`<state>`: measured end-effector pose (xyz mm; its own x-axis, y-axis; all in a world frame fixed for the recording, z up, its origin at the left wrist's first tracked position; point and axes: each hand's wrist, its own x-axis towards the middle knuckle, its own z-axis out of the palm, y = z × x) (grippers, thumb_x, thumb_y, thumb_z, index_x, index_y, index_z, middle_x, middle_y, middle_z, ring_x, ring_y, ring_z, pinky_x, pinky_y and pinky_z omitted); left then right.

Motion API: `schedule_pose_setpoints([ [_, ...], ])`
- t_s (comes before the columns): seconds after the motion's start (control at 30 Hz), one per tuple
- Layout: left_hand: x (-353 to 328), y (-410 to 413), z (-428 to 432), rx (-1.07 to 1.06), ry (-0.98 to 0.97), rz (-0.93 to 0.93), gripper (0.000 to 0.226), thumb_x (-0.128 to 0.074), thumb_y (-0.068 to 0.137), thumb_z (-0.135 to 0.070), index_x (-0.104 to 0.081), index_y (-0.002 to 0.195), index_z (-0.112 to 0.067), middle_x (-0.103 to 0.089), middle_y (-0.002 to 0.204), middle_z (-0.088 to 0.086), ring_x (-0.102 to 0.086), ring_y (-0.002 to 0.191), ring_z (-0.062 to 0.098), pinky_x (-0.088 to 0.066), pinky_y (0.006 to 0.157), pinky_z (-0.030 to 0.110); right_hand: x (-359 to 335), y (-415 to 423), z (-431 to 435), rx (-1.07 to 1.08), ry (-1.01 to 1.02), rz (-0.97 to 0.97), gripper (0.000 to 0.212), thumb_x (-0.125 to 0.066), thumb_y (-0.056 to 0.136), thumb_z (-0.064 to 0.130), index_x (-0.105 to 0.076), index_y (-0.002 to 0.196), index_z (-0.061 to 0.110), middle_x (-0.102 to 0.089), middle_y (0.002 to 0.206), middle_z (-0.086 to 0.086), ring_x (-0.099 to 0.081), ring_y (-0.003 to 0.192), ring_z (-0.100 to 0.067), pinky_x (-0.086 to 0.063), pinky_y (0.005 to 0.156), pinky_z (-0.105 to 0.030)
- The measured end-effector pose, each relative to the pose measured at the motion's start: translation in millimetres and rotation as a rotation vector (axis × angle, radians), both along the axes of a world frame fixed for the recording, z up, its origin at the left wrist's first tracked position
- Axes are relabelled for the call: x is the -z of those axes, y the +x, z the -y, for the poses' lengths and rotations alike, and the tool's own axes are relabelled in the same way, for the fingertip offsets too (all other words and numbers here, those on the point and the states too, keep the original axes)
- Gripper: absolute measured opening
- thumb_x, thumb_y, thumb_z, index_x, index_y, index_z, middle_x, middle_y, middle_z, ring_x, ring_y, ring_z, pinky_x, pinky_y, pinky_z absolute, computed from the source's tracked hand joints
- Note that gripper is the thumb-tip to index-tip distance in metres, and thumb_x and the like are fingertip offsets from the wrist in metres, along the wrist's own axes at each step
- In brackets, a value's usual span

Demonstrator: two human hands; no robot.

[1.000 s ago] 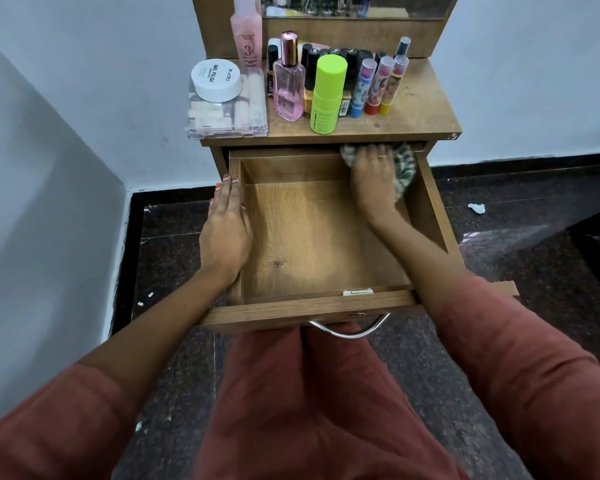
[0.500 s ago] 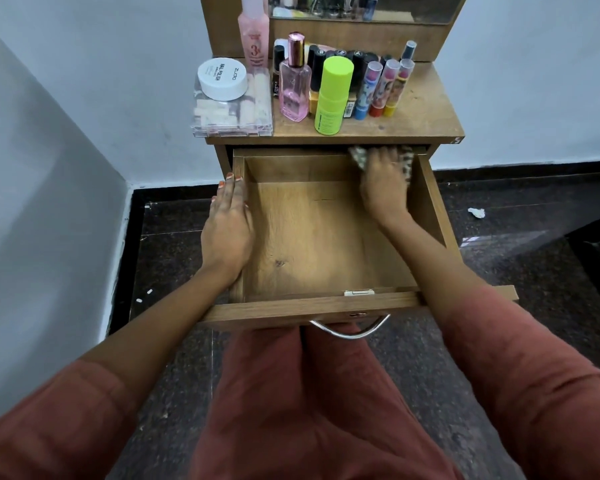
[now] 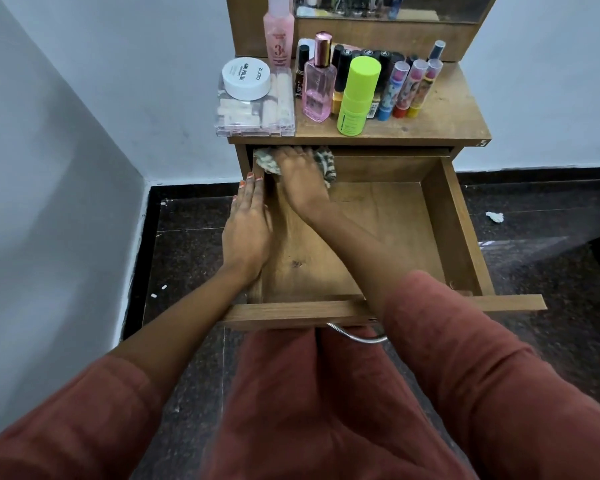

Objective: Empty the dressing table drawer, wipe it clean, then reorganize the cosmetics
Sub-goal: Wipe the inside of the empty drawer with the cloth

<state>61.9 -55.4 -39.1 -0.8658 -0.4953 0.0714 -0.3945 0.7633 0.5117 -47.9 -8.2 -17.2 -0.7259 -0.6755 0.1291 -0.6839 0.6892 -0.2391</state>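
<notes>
Here, below the bench (image 3: pixel 444 112), our empty drawer (image 3: pixel 378 237) stands open. Our left hand (image 3: pixel 246 233) rests flat on its left wall; our flat right hand (image 3: pixel 302 174) presses a soft, limp cloth (image 3: pixel 327 165), likely best bunched under the palm, into its far-left corner.

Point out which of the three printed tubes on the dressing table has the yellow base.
The rightmost tube, furthest from the green bottle. Its base is yellow; the middle tube has a red base, the left tube a blue one.
</notes>
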Motion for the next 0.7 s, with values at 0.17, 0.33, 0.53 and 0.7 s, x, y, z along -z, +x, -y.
schedule_pose_setpoints([
  [0.17, 2, -2, 1, -0.005, -0.009, 0.011, 0.047, -0.027, 0.1, -0.012, -0.019, 0.146, -0.009, -0.014, 0.156, 0.007, -0.011, 0.145, 0.019, -0.016, 0.119, 0.033, -10, -6, 2, -0.139, 0.029, -0.002, 0.058, -0.041, 0.084, -0.007, -0.043, 0.136, 0.019, -0.053, 0.135, -0.009, -0.05, 0.122, -0.028, -0.033, 0.105, -0.036],
  [0.33, 0, -1, -1, -0.003, 0.0, 0.014, 0.048, -0.028, 0.099, -0.011, -0.02, 0.146, -0.008, -0.014, 0.156, 0.008, -0.011, 0.145, 0.021, -0.018, 0.118, 0.035, -10, -17, 5, -0.262, 0.099, 0.101, 0.062, -0.039, 0.076, -0.008, -0.048, 0.133, 0.015, -0.055, 0.134, -0.009, -0.048, 0.127, -0.025, -0.038, 0.107, -0.037],
  [0.53, -8, 4, 3, 0.026, 0.019, 0.018, 0.047, -0.029, 0.099, -0.014, -0.022, 0.145, -0.009, -0.017, 0.155, 0.006, -0.013, 0.144, 0.019, -0.017, 0.118, 0.032, -17, -13, 0, -0.282, 0.117, 0.135, 0.065, -0.037, 0.078, -0.009, -0.039, 0.139, 0.015, -0.04, 0.146, -0.006, -0.037, 0.135, -0.025, -0.029, 0.112, -0.033],
  [0.7, -17, 19, 18, -0.044, 0.026, -0.048, 0.046, -0.028, 0.099, -0.015, -0.023, 0.145, -0.011, -0.021, 0.154, 0.004, -0.019, 0.143, 0.018, -0.028, 0.115, 0.039, -18, 2, -13, -0.362, 0.114, 0.17, 0.069, -0.035, 0.078, -0.016, -0.032, 0.142, 0.01, -0.026, 0.153, -0.006, -0.016, 0.144, -0.021, -0.007, 0.118, -0.033],
])
